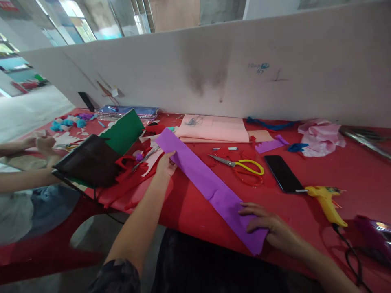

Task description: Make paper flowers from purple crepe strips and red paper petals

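From my remote seat I see the long, flat purple strip of paper-like material [204,183] slanting between the person's two hands, over the near edge of the red-covered surface [360,175]; its far end points up and left, its near end overhangs towards the lap, and a small crease shows about midway.

The left hand [166,165] pinches the strip's left edge near the far end, thumb on top, probably to steady it there; the right hand [269,226] lies over the near end with its fingers parted across the top, perhaps to flatten it or to keep the overhanging part from drooping; its thumb is mostly hidden, so I cannot tell whether it presses from beneath.

Just beyond the strip lie metal scissors with one yellow and one red handle loop [233,164], handles turned to the right, which I judge suits a quick reach by the right hand; right of them rests a black rectangular phone [283,173], and near its closest corner a yellow corded glue gun [325,199], its cord running off towards the near right, likely so that it clears the middle.

A folded pale pink sheet [214,126] lies flat near the white partition [137,77], presumably out of the way; loose red fabric-like scraps [122,187] lie left of the left hand; farther left I see a co-worker's hands [45,142], well apart from the strip.
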Available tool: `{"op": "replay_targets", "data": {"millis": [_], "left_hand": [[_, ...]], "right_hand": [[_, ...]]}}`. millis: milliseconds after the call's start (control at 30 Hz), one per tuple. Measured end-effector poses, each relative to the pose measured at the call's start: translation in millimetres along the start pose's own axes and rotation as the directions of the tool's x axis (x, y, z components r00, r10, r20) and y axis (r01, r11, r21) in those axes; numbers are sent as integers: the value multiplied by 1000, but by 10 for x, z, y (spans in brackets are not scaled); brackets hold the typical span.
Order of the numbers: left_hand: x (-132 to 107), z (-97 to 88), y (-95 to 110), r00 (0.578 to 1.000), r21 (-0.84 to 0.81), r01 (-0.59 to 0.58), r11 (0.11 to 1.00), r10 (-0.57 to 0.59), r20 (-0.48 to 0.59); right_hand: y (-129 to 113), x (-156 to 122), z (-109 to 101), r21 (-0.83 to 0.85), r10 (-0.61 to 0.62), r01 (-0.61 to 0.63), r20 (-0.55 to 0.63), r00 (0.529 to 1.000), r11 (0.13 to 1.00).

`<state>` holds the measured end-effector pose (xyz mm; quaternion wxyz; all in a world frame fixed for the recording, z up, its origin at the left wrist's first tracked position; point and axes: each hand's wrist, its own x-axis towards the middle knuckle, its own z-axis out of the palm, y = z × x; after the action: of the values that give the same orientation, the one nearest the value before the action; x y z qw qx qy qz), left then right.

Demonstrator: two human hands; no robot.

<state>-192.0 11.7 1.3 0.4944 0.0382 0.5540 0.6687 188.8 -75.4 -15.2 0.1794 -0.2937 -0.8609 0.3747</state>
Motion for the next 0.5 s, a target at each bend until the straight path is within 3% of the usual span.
{"op": "replay_targets", "data": {"millis": [200, 300, 367, 433, 500], "left_hand": [[69, -15, 37, 995, 44, -96, 994, 97, -13], [98, -89, 66, 985, 87, -164, 983, 168, -30], [92, -143, 126, 970, 122, -231, 965, 238, -44], [77, -177, 232, 941, 166, -313, 935, 329, -74], [79, -173, 367, 898, 227, -394, 891, 426, -111]], "right_hand": [[136, -98, 23, -159, -20, 13, -40, 999, 987], [143, -128, 31, -142, -34, 23, -78, 996, 990], [91, -136, 55, -75, 22, -35, -175, 984, 997], [2, -123, 91, 45, 217, -215, -330, 919, 976], [-95, -78, 123, 214, 458, -405, -427, 780, 889]]}}
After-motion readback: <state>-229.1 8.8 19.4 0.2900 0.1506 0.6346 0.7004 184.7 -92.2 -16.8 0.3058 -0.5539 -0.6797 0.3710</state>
